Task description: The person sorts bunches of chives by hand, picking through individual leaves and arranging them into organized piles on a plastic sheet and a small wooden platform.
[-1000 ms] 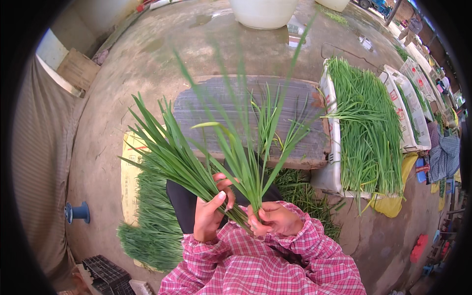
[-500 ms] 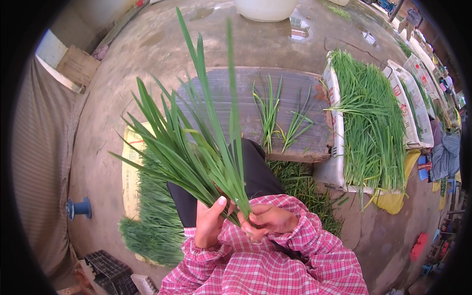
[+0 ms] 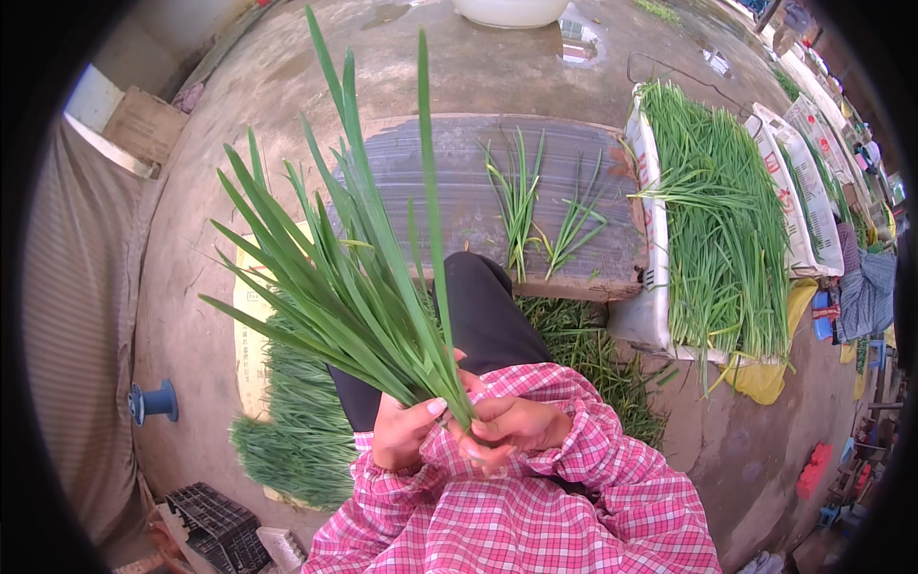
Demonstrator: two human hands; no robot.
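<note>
Presently a bunch of green chives [image 3: 354, 287] is held upright at its base, fanned out up and to the left. The left hand [image 3: 402, 430] is wrapped around the stems low down; the right hand [image 3: 512, 426] is closed against the same base, so both hands are pressed together on the bunch, just above the pink checked sleeves [image 3: 535, 507].

A few loose chive stalks [image 3: 535, 215] are laid on the wooden board [image 3: 459, 182] beyond the knees. A piled heap of chives [image 3: 296, 421] is seen on the yellow sack [image 3: 251, 354] at the near left, and a larger sorted bed of chives [image 3: 722, 220] on white sacks [image 3: 650, 287] at the right.

Risk noted: the grip is only at the very base, so outer leaves could slide free and drop onto the concrete ground [image 3: 191, 220] if the bunch is tilted. Thin blades could be creased or snapped by too hard a squeeze.
</note>
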